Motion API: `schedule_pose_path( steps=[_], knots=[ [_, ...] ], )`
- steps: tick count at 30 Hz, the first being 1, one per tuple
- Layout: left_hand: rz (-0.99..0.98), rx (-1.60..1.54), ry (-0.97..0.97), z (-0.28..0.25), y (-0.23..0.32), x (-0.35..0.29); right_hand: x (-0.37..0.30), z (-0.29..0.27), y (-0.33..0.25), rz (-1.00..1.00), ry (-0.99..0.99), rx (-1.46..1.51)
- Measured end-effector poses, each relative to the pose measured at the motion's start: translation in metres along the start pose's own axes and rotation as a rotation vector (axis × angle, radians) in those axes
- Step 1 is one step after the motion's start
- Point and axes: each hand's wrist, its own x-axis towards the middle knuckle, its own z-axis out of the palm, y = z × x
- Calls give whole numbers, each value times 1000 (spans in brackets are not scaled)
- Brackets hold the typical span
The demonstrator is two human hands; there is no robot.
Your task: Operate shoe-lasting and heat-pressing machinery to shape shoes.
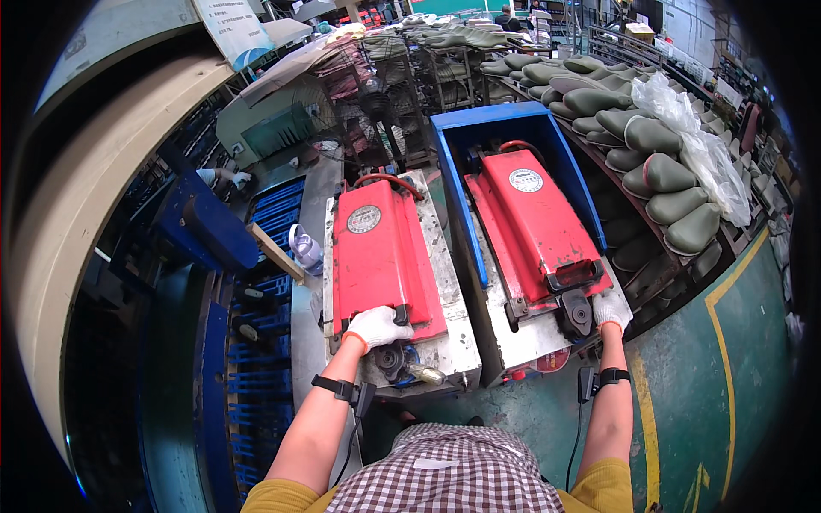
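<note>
The left hand (pixel 379 328) rests on the left red cover (pixel 382 267), the right hand (pixel 612 311) beside the right red cover (pixel 546 218). The covers sit side by side; I cannot tell if either hand grips.

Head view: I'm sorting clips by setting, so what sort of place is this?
Probably a footwear workshop: many grey-green shoe-shaped pieces lie piled on the right, two red-covered machines stand side by side, and yellow lines mark the green floor.

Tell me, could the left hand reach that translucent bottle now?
Probably yes, with a forward stretch: the left hand is at the front of the left red cover, and the translucent bottle sits past that cover's left edge, nothing visible over it.
</note>
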Motion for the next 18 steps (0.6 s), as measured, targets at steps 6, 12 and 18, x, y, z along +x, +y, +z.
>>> schedule_pose_path(
  steps=[6,12,18],
  knots=[
    [-2,22,11,-1,2,-3,1,1,0,-14,-10,-16],
    [-18,13,-28,-7,9,-7,3,3,3,-15,-1,-34],
    [-19,17,-11,-6,8,-8,1,0,1,-8,-16,-11]
  ],
)
